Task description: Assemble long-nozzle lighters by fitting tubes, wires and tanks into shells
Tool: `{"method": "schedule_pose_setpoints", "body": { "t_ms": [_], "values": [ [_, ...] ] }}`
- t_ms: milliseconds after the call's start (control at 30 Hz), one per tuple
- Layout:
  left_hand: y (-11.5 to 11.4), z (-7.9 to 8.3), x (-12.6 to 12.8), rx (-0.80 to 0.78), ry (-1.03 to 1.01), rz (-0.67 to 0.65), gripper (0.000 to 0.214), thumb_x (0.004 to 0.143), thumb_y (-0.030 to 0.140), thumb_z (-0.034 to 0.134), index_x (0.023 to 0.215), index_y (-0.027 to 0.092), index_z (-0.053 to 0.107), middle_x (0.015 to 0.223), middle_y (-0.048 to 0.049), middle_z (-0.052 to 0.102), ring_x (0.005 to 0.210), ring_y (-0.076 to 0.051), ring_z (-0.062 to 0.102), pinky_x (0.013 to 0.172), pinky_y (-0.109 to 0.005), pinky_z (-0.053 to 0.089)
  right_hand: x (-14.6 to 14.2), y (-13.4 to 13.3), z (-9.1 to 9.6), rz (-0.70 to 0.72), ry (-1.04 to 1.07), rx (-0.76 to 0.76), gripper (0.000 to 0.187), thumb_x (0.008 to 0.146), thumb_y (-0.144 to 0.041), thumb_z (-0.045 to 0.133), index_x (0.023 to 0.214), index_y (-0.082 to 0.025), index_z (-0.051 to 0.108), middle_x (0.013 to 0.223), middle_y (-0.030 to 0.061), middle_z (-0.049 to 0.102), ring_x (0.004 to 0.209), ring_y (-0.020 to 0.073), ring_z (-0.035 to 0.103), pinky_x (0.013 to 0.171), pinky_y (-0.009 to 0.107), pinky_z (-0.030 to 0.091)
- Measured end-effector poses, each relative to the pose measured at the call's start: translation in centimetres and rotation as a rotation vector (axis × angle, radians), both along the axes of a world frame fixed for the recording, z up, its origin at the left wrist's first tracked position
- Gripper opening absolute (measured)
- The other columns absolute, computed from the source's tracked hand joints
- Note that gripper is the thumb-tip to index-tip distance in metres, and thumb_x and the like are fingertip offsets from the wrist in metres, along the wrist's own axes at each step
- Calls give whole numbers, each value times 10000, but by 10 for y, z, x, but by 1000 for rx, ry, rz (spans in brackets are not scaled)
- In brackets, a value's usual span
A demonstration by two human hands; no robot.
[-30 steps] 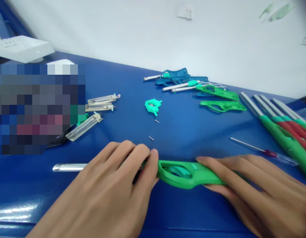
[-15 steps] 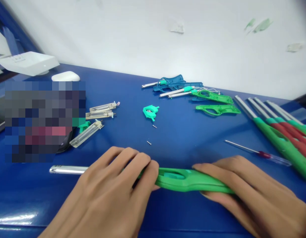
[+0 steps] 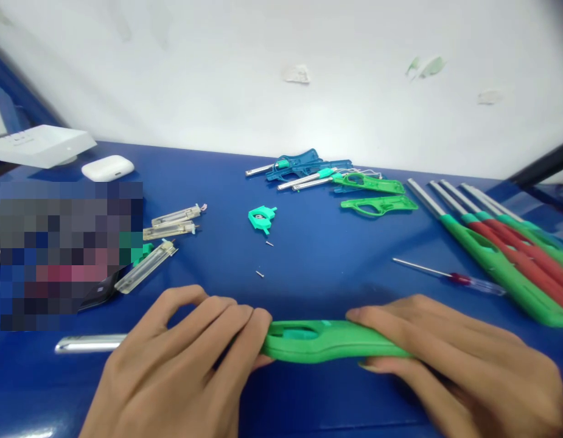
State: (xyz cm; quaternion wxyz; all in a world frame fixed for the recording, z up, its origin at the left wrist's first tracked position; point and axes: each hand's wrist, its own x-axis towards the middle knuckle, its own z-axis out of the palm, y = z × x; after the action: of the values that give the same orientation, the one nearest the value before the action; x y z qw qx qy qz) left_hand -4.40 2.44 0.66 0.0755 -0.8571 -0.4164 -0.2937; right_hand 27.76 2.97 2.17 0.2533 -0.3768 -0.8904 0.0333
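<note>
Both my hands grip one green long-nosed lighter (image 3: 327, 339) that lies across the near edge of the blue table (image 3: 318, 261). My left hand (image 3: 181, 365) is closed over its front part, where the green body meets the metal tube (image 3: 89, 344), which sticks out to the left. My right hand (image 3: 454, 359) is closed round the rear of the green handle. The turquoise trigger shows in the handle's opening between my hands.
Beyond my hands lie two tiny pins (image 3: 260, 274), a turquoise trigger part (image 3: 262, 218), clear fuel tanks (image 3: 171, 228), blue and green lighter shells (image 3: 336, 179), a red-handled screwdriver (image 3: 450, 277), and a row of finished green and red lighters (image 3: 500, 249). An earbud case (image 3: 108, 168) sits far left.
The lighter has rolled from lying flat to edge-on between my hands. My hands have dropped a little lower in view as the camera tilted up.
</note>
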Motion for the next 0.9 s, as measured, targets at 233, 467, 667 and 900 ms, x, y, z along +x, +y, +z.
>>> {"method": "schedule_pose_setpoints", "body": {
  "t_ms": [233, 467, 667, 900],
  "values": [
    [9, 9, 14, 37, 16, -17, 295, 1108, 465, 746, 1363, 339, 824, 1117, -56, 850, 1145, -325, 810, 1013, -491, 690, 3, -2, -6, -45, 31, 55, 449, 1146, -229, 702, 1580, -343, 701, 1355, -54, 885, 1162, 169, 870, 1122, 273, 669],
    [-8, -1, -2, 159, -9, 62, 333, 1201, 247, 548, 1439, 287, 778, 1134, -40, 853, 1153, -307, 745, 1127, -529, 500, 15, -8, -18, -252, 3, -53, 368, 1138, -554, 676, 1489, -465, 740, 1351, -49, 881, 1221, 248, 879, 982, 344, 760],
    [-10, 3, 1, 136, 18, 47, 390, 1268, 271, 408, 1420, 247, 767, 1144, -65, 811, 1139, -309, 706, 1119, -539, 454, 2, 2, -9, -190, 57, -79, 471, 1127, -559, 721, 1593, -497, 695, 1127, -25, 837, 952, 187, 876, 812, 261, 743],
    [-11, 2, 1, 83, 8, 21, 510, 1120, 53, 513, 1571, 201, 701, 1169, -88, 751, 1211, -333, 628, 1182, -555, 391, -3, 8, -2, -104, 124, -137, 266, 1107, -402, 768, 1365, -434, 826, 998, -15, 754, 818, 163, 796, 689, 237, 662]
  ]
}}
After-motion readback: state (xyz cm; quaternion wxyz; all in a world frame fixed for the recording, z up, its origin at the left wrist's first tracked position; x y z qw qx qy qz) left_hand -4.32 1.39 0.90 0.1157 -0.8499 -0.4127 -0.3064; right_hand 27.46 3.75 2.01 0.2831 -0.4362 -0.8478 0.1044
